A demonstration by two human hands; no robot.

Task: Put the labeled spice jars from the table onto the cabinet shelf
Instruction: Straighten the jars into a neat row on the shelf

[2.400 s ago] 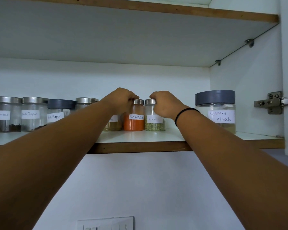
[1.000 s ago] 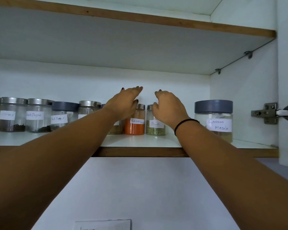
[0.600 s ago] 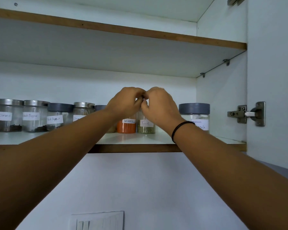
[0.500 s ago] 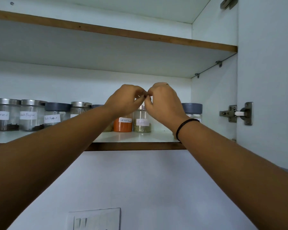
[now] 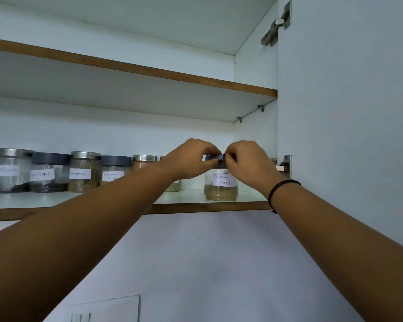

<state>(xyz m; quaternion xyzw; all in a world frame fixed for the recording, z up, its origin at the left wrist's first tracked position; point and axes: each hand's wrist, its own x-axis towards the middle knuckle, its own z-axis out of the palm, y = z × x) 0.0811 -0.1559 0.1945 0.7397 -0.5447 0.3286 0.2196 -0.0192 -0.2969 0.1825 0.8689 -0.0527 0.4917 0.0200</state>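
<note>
Both arms stretched up and forward. Left hand (image 5: 191,159) and right hand (image 5: 247,162) close together, fingers curled, pinching same thing from either side. Thin black band (image 5: 280,189) around right wrist.

You see a white cabinet shelf (image 5: 191,198) with a brown wood front edge. Near its right end, the Garam Masala jar (image 5: 221,185) is clear glass with tan powder, a white handwritten label and a dark grey lid. Along the shelf, the jars (image 5: 49,173) carry white labels and alternate silver and dark grey lids. Your right wrist wears a black band (image 5: 280,185). The cabinet door (image 5: 347,112) is plain white.
</note>
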